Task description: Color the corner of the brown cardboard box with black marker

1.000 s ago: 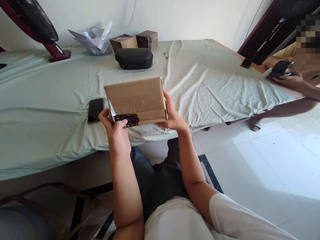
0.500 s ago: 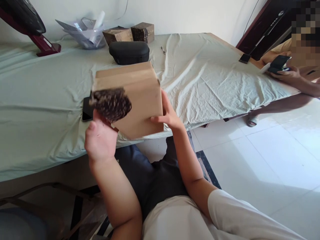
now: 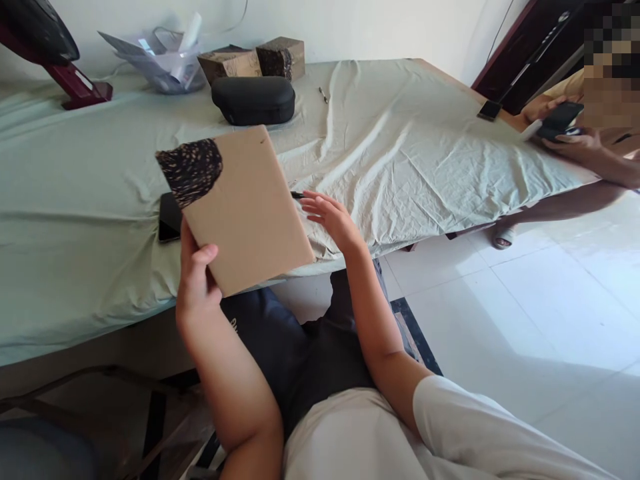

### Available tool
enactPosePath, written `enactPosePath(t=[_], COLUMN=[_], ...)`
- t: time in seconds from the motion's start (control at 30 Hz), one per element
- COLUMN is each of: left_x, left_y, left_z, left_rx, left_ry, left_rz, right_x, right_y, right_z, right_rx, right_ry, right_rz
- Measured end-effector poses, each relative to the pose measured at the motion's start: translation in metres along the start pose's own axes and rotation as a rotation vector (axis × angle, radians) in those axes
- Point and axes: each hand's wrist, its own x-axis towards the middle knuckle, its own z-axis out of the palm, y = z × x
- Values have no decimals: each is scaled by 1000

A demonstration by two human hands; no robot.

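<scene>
My left hand [image 3: 197,280] is closed on the lower left edge of a brown cardboard box [image 3: 250,207], thumb on its near face. A dark scribbled patch [image 3: 195,170] covers the box's upper left corner. The box is tilted above the front of the table, one broad face turned up to me. To its right, my right hand [image 3: 333,220] is open, its fingers stretched toward the box. A black pen [image 3: 297,195] shows at the fingertips, partly behind the box; whether they touch it I cannot tell.
A green cloth covers the table [image 3: 410,160]. A phone [image 3: 169,219] lies left of the box. Behind are a black case [image 3: 253,100], two patterned boxes [image 3: 290,57], a plastic basket [image 3: 175,70] and a small pen [image 3: 323,95]. At right, a person's hands [image 3: 575,140] hold a dark device.
The box has turned, bringing its scribbled corner up and left. My right hand has let go of the box's right side, and my left hand has shifted its grip.
</scene>
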Motion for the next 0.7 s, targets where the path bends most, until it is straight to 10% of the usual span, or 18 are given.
enactPosePath(t=[0.2,0.4,0.6,0.7], left_x=[10,19,19,20], left_y=[-15,-36,-45,-49], left_z=[0,8,13,11], left_rx=[52,67,20,52], left_ry=[181,209,174,176], left_rz=[96,162,231,234], right_x=[34,72,65,48], right_y=[32,25,14,21], right_z=[-37,-18,13,20], right_rx=[-500,-1013,-389,-199], right_ry=[402,199,-217,-211], right_rz=[-128,-141,-238,-180])
